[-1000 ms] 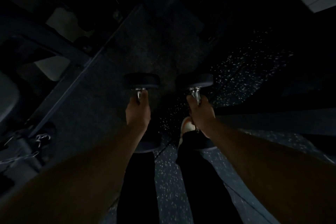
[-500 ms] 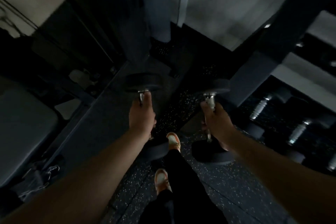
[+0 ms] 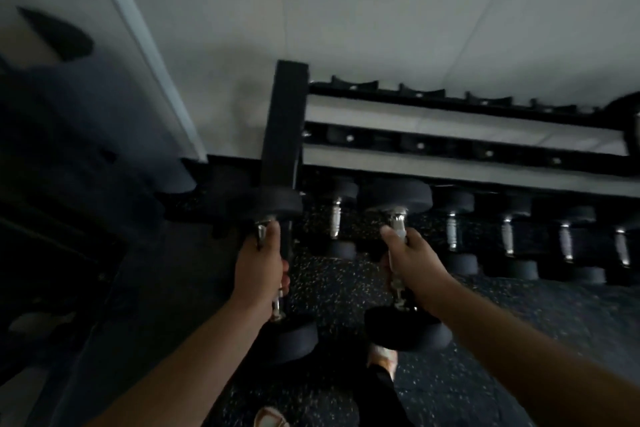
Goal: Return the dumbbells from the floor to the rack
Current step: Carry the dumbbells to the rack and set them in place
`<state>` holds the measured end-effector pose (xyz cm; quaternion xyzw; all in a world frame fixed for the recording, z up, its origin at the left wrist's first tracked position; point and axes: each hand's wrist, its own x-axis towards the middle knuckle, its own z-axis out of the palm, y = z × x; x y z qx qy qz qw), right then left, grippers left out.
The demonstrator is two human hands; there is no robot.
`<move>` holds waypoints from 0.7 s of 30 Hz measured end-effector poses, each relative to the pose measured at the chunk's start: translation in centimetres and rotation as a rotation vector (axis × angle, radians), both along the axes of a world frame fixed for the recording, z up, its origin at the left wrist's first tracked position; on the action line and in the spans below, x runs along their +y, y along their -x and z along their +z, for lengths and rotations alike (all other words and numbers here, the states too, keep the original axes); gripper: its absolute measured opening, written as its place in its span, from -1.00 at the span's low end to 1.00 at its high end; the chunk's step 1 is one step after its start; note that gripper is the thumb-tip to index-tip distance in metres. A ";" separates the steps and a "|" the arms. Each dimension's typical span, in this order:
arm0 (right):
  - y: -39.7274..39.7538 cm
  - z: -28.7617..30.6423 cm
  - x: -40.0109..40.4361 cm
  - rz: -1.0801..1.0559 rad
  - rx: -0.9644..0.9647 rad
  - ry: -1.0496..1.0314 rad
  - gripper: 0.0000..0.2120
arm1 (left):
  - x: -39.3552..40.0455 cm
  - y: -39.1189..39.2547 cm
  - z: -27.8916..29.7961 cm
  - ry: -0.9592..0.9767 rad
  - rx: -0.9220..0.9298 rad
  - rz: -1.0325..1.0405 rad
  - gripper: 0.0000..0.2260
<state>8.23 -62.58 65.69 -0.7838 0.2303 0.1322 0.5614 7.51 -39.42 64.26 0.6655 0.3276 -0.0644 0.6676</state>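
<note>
Black rubber heads and chrome handles: two dumbbells carried off the floor toward the rack [image 3: 450, 121], one per hand. Left hand [image 3: 259, 263] wrapped fully shut around the handle of the left dumbbell [image 3: 277, 204], far head level with the rack's dark end post [image 3: 285, 121], near head hanging low by the forearm. Right hand [image 3: 414, 263] clenched the same way around the right dumbbell [image 3: 398, 199], thumb laid along the chrome, near head well above the speckled rubber floor [image 3: 339, 291]. Both weights held in the air, neither touching floor or rack.

Seen ahead, against a pale wall [image 3: 381, 10]: an angled rack with saddle cradles on the upper tiers, apparently unfilled across most of the visible stretch, and a lower row of racked dumbbells [image 3: 450, 232] running off to the right. Dark rounded shape at the far right edge of the top tier, too blurred to identify.

Judged by the frame, roughly halfway through for this pair: picked up and brought within reach, not yet set down. Left to do: choosing two free cradles, lowering each weight so the heads seat in the saddles, letting go. Impossible to say whether more dumbbells remained on the floor out of shot; none visible loose on the flooring here. One light-coloured shoe [image 3: 382, 359] caught below the right dumbbell, mid-stride by the look of it.
</note>
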 end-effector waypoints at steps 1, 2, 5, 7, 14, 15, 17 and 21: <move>0.1 0.4 -2.3 -0.027 -0.004 -0.011 -0.69 | -2.1 -0.4 0.3 0.016 -0.004 -0.029 -0.59; 0.2 0.7 -4.6 -0.060 -0.009 -0.024 -0.70 | -4.2 -1.0 0.6 0.028 -0.001 -0.059 -0.58; -0.2 1.2 -11.8 -0.131 -0.055 -0.020 -0.76 | -11.1 -3.2 1.2 0.079 0.017 -0.141 -0.57; -1.2 1.7 -16.7 -0.149 -0.060 -0.031 -0.78 | -15.9 -4.7 1.6 0.093 0.014 -0.187 -0.60; -5.7 4.2 -31.1 -0.214 -0.060 -0.078 -0.74 | -30.8 -10.7 3.1 0.082 0.015 -0.227 -0.67; -6.5 4.3 -32.6 -0.220 -0.065 -0.069 -0.74 | -32.5 -11.7 3.2 0.075 0.007 -0.237 -0.69; -8.1 4.4 -35.2 -0.234 -0.070 -0.070 -0.74 | -35.5 -13.6 3.6 0.062 -0.001 -0.255 -0.71; -11.5 4.0 -39.2 -0.281 -0.070 -0.034 -0.76 | -40.0 -17.9 3.4 0.072 -0.013 -0.301 -0.70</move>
